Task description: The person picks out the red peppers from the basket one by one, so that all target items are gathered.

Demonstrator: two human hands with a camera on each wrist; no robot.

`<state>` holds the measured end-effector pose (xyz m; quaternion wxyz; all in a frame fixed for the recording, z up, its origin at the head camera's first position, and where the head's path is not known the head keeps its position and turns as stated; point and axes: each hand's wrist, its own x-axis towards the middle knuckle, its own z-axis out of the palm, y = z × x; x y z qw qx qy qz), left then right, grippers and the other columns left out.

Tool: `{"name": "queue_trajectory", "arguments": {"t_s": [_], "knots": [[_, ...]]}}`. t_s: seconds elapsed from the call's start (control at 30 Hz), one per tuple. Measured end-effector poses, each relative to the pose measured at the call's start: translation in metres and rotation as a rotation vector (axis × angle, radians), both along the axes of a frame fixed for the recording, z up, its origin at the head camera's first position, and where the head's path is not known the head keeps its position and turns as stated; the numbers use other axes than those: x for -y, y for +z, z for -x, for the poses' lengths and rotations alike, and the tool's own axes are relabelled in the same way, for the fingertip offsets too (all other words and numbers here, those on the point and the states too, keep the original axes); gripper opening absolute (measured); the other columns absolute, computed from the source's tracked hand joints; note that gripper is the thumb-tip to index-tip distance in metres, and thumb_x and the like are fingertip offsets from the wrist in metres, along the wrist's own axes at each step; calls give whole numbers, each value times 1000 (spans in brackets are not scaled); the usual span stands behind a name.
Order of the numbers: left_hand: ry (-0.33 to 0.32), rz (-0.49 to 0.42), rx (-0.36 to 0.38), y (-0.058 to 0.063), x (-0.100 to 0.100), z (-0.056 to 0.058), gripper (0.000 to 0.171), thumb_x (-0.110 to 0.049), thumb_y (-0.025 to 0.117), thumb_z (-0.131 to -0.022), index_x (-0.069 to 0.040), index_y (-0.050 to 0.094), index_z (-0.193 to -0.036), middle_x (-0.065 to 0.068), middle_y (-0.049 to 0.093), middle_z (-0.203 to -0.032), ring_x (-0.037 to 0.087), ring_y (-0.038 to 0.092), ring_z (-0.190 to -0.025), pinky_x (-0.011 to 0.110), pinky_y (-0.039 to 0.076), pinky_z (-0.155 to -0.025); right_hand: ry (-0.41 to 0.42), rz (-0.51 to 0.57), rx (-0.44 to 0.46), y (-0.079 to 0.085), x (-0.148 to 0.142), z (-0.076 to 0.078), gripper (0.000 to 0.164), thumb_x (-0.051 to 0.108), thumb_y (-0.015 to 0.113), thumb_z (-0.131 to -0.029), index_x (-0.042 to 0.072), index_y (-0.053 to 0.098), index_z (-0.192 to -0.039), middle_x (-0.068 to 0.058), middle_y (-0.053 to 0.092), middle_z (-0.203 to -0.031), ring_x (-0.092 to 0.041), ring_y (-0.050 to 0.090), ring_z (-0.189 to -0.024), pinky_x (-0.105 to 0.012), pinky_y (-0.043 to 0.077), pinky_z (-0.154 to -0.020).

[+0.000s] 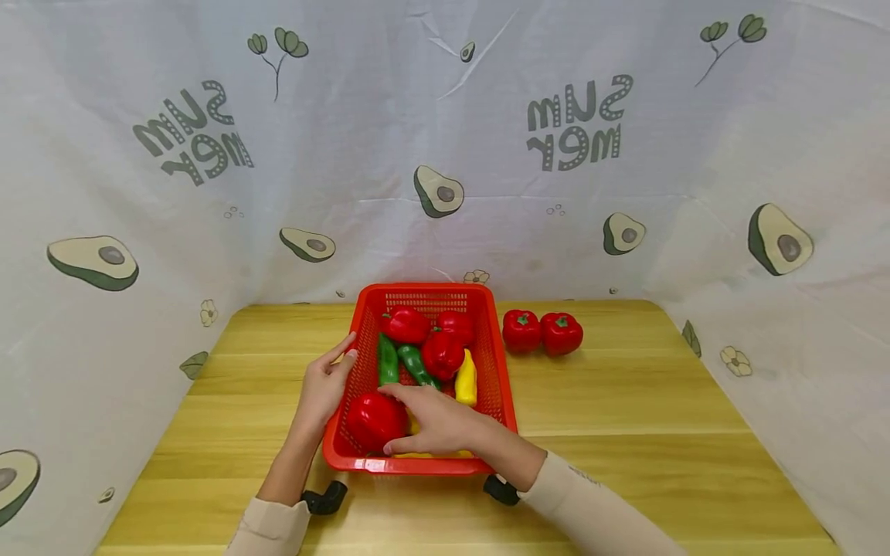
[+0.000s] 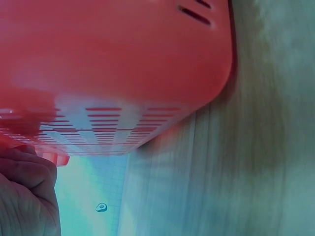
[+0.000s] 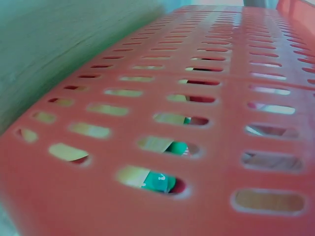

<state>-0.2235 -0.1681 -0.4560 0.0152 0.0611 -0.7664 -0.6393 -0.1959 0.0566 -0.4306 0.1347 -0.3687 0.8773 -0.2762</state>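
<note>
At the near left corner of the basket [image 1: 389,466], the right hand [image 1: 439,421] grips a red pepper [image 1: 374,421] between thumb and fingers; the left hand [image 1: 324,388] pinches the basket's left rim. Farther inside the basket lie green peppers [image 1: 388,361], a yellow pepper [image 1: 467,380] and three more red peppers [image 1: 443,357]. Just outside its right rim, two other red peppers [image 1: 562,334] sit on the tabletop [image 1: 626,409].

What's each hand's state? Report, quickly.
Left hand: at the left rim of the red basket; whether it grips cannot be told.
Right hand: closed, holding the red bell pepper at the basket's near left corner.
</note>
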Motion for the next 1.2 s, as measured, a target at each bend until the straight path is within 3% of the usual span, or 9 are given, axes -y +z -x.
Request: {"name": "queue_trajectory", "arguments": {"t_s": [0.17, 0.43, 0.83, 1.0, 1.2], "knots": [[13, 2, -8, 0, 0, -1, 41, -33, 59, -106, -32, 59, -147, 23, 77, -99, 19, 74, -82, 26, 60, -67, -12, -22, -25, -1, 1, -1, 80, 47, 81, -86, 17, 46, -152, 1, 61, -141, -15, 58, -128, -32, 52, -106], [3, -28, -2, -2, -1, 0, 42, -32, 59, -106, -30, 58, -148, 23, 77, -106, 22, 76, -87, 27, 62, -68, -75, 22, 0, 1, -2, -5, 77, 51, 83, -82, 25, 50, -147, 3, 56, -140, -15, 54, -125, -30, 56, -98], [16, 3, -12, -4, 1, 0, 41, -30, 58, -107, -31, 59, -147, 22, 77, -103, 16, 74, -80, 28, 60, -66, -89, 167, 1, 3, -7, -5, 76, 33, 86, -75, 26, 52, -143, 6, 53, -132, -14, 54, -119, -22, 55, -87], [17, -6, -14, -3, 1, -1, 41, -30, 59, -107, -31, 59, -148, 23, 77, -105, 18, 74, -81, 28, 60, -68, -124, 174, 31, 5, -11, -3, 79, 35, 86, -75, 21, 49, -143, 6, 57, -133, -15, 53, -122, -25, 56, -89], [8, -19, -13, -3, 0, 0, 42, -30, 59, -106, -31, 58, -148, 25, 75, -111, 24, 76, -87, 29, 61, -69, -166, 146, 25, 9, -19, -2, 75, 40, 86, -75, 19, 54, -140, 3, 59, -132, -19, 51, -123, -34, 58, -89]]}}
